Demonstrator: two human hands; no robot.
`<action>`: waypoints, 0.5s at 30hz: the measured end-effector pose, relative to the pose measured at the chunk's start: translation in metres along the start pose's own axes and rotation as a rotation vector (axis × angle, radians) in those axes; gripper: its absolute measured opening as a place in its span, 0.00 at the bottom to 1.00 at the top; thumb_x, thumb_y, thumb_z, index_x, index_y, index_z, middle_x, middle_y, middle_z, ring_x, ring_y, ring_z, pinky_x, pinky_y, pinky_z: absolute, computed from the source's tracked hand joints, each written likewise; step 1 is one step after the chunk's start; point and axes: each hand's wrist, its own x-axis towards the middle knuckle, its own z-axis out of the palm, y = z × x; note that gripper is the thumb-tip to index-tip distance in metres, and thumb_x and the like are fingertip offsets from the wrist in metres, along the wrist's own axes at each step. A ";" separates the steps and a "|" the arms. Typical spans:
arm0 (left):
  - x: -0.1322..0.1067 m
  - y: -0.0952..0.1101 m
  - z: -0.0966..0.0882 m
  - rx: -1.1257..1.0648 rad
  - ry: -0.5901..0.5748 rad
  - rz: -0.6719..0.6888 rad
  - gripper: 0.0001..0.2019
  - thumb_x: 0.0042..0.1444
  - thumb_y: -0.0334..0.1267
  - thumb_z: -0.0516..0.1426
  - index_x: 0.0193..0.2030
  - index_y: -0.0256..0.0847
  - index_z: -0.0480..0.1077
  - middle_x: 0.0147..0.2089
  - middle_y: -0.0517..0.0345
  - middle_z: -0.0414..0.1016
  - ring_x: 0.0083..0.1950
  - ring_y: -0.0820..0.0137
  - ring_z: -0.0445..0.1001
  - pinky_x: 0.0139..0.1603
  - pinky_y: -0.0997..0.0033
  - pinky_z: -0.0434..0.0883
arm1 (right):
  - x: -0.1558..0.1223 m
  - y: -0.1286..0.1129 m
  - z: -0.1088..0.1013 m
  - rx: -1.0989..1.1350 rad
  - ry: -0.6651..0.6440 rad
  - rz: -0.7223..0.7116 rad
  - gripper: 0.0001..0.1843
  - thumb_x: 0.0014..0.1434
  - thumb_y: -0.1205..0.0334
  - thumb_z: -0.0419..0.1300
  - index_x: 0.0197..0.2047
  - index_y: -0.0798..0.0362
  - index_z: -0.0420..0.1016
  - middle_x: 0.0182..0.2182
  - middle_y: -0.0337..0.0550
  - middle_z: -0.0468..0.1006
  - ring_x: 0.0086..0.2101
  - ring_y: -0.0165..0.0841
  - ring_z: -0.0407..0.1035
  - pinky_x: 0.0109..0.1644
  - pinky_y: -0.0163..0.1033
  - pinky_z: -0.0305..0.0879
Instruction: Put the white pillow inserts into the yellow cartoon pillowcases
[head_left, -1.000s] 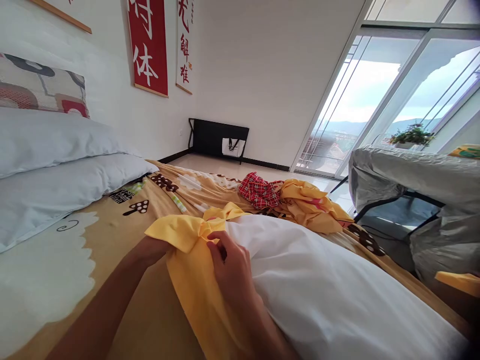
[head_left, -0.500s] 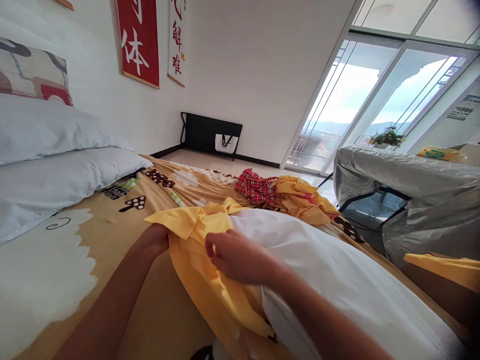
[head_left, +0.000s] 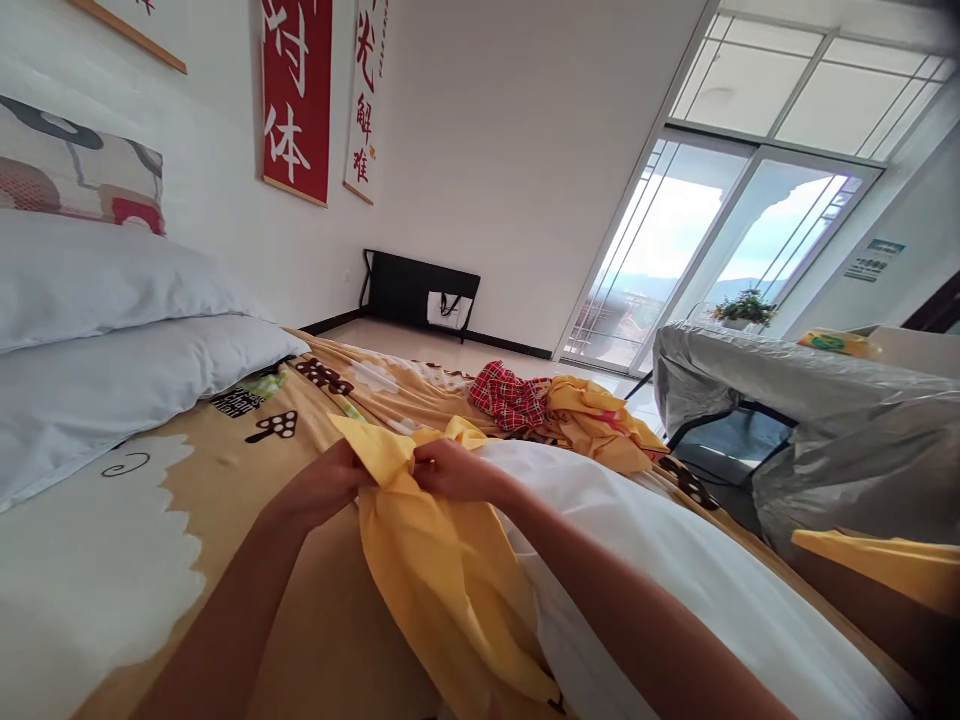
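A yellow pillowcase (head_left: pixel 442 560) lies bunched at the near end of a white pillow (head_left: pixel 622 530) on the bed. My left hand (head_left: pixel 334 485) is closed on the pillowcase's edge, and a pointed flap of cloth stands up above its fingers. Just to the right, my right hand (head_left: pixel 450 470) pinches the same cloth near the pillow's upper corner. The two hands are a short gap apart. Folds of cloth hide some of the fingertips. How far the pillowcase reaches around the pillow cannot be made out.
White pillows (head_left: pixel 150 375) are stacked at the left on a patterned bedsheet (head_left: pixel 262 560). Past the white pillow lie crumpled red plaid cloth (head_left: pixel 510 395) and yellow cloth (head_left: pixel 592 415). A plastic-covered piece of furniture (head_left: pixel 750 365) stands at the right, near the glass door (head_left: pixel 675 250).
My right hand has moved up and left to the pillowcase's edge and now pinches it. My left hand has shifted slightly right, still gripping. The view has tilted up a little.
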 end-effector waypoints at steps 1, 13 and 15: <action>-0.001 0.001 0.000 0.026 0.018 -0.018 0.21 0.35 0.33 0.65 0.41 0.38 0.73 0.38 0.55 0.78 0.41 0.64 0.73 0.41 0.68 0.70 | -0.001 0.001 -0.001 -0.018 0.043 0.009 0.07 0.52 0.72 0.57 0.25 0.56 0.73 0.21 0.31 0.68 0.26 0.24 0.60 0.30 0.29 0.53; -0.015 0.003 -0.037 0.391 -0.159 -0.111 0.08 0.40 0.37 0.65 0.29 0.39 0.77 0.22 0.61 0.71 0.18 0.76 0.62 0.18 0.76 0.61 | -0.007 0.004 -0.011 -0.078 0.318 0.078 0.07 0.54 0.69 0.59 0.30 0.55 0.79 0.26 0.38 0.78 0.28 0.27 0.66 0.35 0.30 0.58; -0.015 -0.010 -0.039 0.372 -0.202 -0.136 0.05 0.35 0.35 0.67 0.21 0.40 0.76 0.17 0.59 0.71 0.18 0.71 0.65 0.20 0.73 0.65 | -0.006 0.003 -0.008 -0.092 0.330 0.059 0.07 0.54 0.70 0.58 0.31 0.55 0.79 0.27 0.38 0.79 0.29 0.28 0.68 0.36 0.30 0.59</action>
